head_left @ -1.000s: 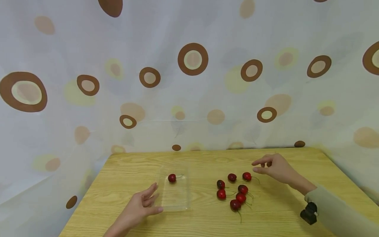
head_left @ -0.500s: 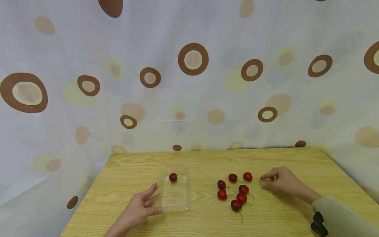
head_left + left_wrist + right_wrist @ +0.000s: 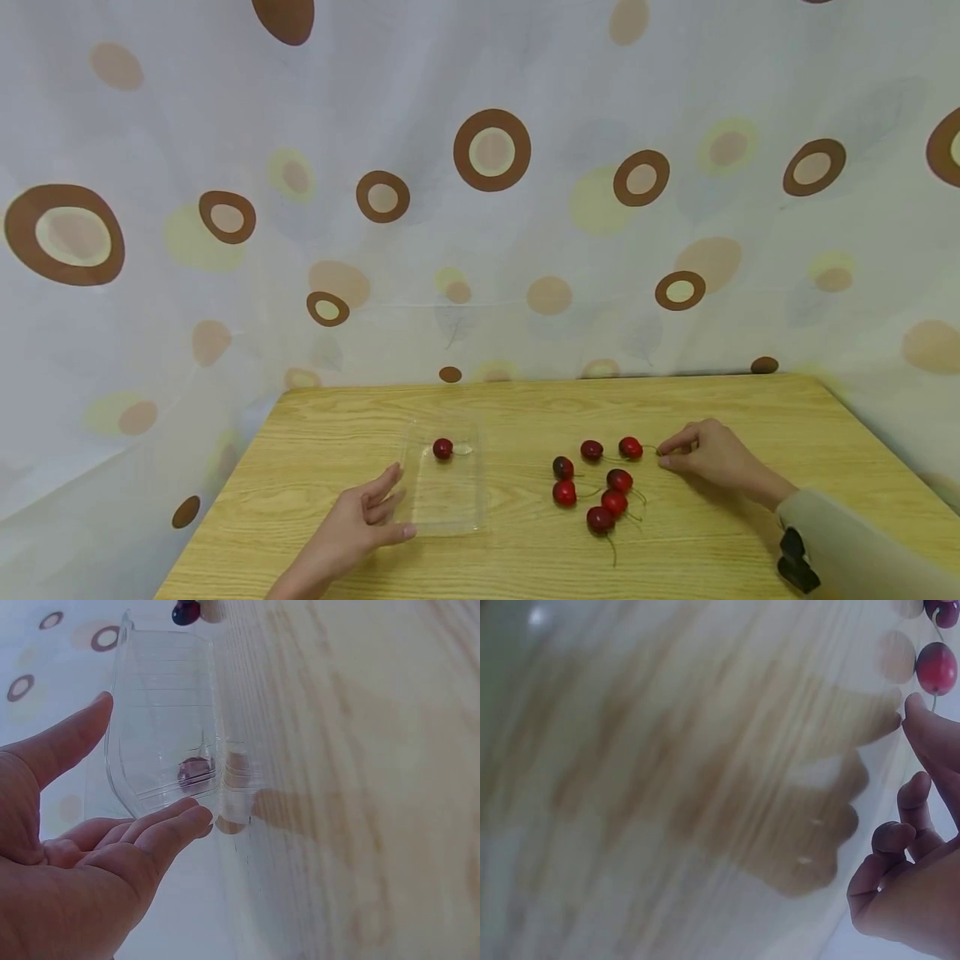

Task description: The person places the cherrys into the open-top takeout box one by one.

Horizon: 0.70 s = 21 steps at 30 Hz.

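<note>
In the head view, a clear plastic tray (image 3: 446,500) lies on the left of the table with one dark red cherry (image 3: 443,449) inside. My left hand (image 3: 348,525) is at the tray's left side, thumb and fingers spread; in the left wrist view its fingertips (image 3: 196,814) are at the tray's wall. Over on the right, my right hand (image 3: 712,458) pinches the stem end of a bright red cherry (image 3: 631,448), which still rests on the table. The right wrist view shows this cherry (image 3: 937,669) just beyond the thumb and index finger, other fingers curled.
Several more cherries with stems lie between the tray and my right hand, among them a dark one (image 3: 592,451) at the back and another (image 3: 600,520) in front. Behind the wooden table (image 3: 517,575) hangs a patterned curtain (image 3: 555,242).
My right hand has come down, first moving right past the red cherry, and its fingertips have closed on the stem. The left hand has stayed beside the tray.
</note>
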Available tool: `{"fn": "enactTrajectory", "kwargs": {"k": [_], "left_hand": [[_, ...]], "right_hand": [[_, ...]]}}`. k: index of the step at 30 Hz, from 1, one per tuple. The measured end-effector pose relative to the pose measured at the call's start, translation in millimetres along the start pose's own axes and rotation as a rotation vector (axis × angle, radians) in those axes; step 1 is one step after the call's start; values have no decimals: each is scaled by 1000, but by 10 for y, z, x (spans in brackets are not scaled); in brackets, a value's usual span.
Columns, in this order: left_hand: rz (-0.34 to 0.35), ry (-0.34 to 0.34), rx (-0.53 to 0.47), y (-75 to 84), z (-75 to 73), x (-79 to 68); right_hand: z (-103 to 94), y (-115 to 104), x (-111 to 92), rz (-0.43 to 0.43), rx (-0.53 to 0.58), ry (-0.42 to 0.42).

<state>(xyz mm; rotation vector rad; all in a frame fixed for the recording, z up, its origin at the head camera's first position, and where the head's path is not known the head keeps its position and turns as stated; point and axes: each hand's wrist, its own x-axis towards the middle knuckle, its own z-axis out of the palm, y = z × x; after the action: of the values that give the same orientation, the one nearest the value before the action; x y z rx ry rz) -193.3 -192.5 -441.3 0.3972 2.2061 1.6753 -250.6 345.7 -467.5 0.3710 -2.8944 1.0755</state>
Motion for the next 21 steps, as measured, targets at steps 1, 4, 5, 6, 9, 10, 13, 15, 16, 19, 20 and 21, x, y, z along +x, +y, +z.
{"fn": "enactTrajectory", "kwargs": {"k": [1, 4, 5, 6, 9, 10, 13, 15, 16, 19, 20, 21], "left_hand": [[0, 0, 1, 1, -2, 2], [-5, 0, 6, 1, -6, 4], [-5, 0, 6, 0, -8, 5], [-4, -1, 5, -2, -9, 7], [-5, -3, 5, -6, -11, 14], [-6, -4, 6, -7, -11, 16], [-13, -4, 13, -10, -10, 21], [-16, -4, 16, -10, -8, 23], [-18, -3, 16, -10, -7, 23], [-25, -1, 11, -4, -1, 21], [-28, 0, 6, -1, 1, 20], [-31, 0, 2, 1, 2, 19]], "right_hand": [[-1, -1, 2, 3, 2, 1], [2, 1, 18, 22, 6, 0], [4, 0, 23, 28, 6, -1], [5, 0, 26, 29, 6, -2], [10, 3, 36, 33, 4, -3], [10, 2, 38, 31, 4, -4], [18, -7, 42, 28, 6, -9], [22, -18, 44, 32, 11, -10], [24, -22, 44, 29, 13, -11], [24, -34, 43, 22, 19, -5], [24, -35, 42, 17, 19, -3], [25, -35, 41, 12, 20, -1]]}}
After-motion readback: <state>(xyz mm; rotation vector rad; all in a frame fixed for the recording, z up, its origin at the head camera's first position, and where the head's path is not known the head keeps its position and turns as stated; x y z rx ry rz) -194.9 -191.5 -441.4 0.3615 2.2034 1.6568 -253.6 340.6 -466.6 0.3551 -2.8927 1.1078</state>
